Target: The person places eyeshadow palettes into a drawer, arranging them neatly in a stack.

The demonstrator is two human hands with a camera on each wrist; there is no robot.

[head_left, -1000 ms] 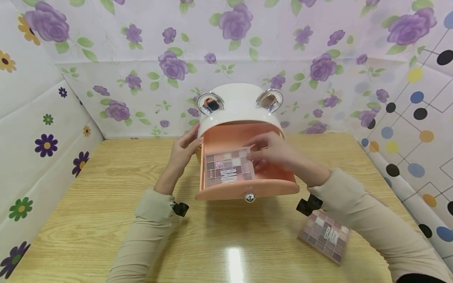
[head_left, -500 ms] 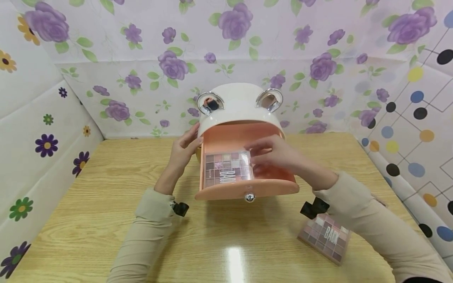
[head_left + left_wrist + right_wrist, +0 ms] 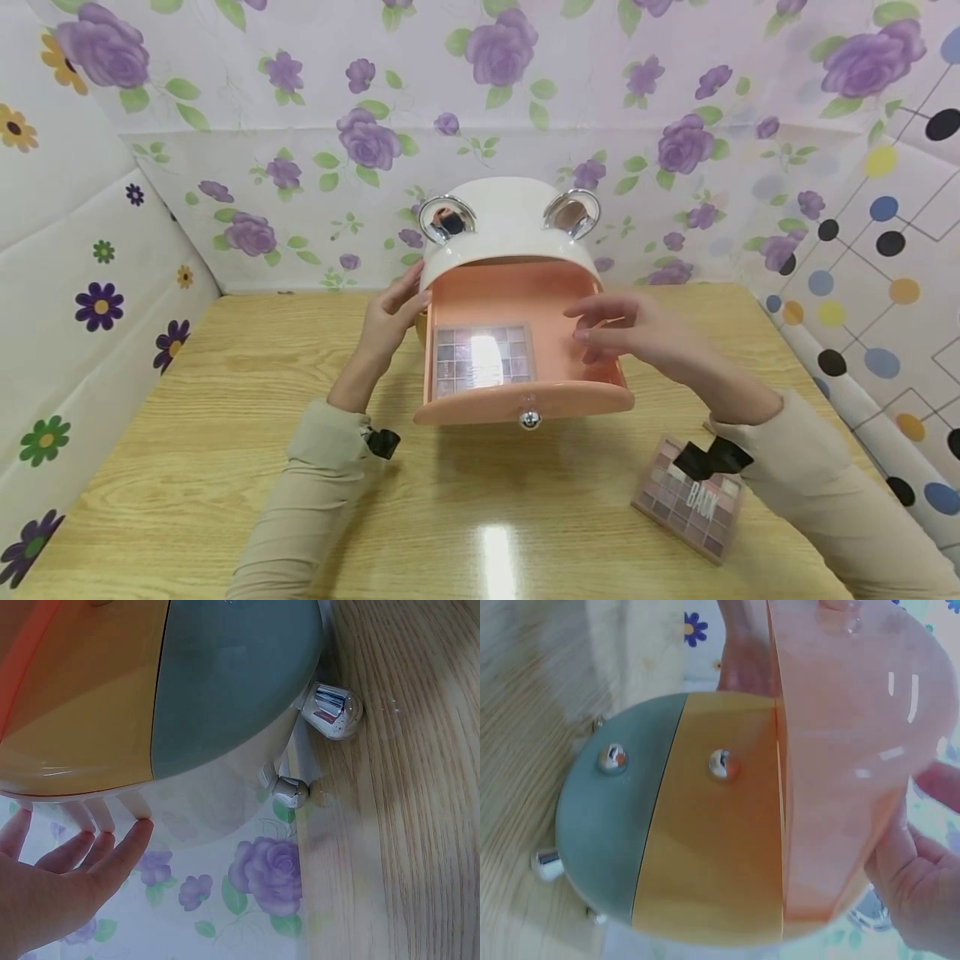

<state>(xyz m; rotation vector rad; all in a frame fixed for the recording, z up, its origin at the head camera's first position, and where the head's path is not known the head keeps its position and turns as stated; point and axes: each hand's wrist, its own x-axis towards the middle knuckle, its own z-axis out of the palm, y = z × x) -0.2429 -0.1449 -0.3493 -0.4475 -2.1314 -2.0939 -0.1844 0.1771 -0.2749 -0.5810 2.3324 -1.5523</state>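
A white rounded cabinet (image 3: 506,215) with chrome ears stands at the table's back, its peach top drawer (image 3: 480,407) pulled out. In the drawer's left part an eyeshadow palette (image 3: 517,354) lies flat, glare across its lid. My left hand (image 3: 384,323) rests against the cabinet's left side; in the left wrist view its fingertips (image 3: 142,829) touch the white shell. Over the drawer's right edge hovers my right hand (image 3: 645,333), fingers loosely bent with nothing between them. A second eyeshadow palette (image 3: 686,508) lies on the table under my right wrist, partly covered by the wrist camera.
Below the peach drawer are a yellow drawer (image 3: 712,840) and a green drawer (image 3: 622,802), both pushed in, with round chrome knobs. Chrome feet (image 3: 334,712) hold the cabinet off the wooden table (image 3: 285,467). Floral sheets (image 3: 300,83) hang behind.
My right hand has let go of the palette in the drawer and moved right, away from it. That palette now lies flat, slightly lower. My left hand has stayed put.
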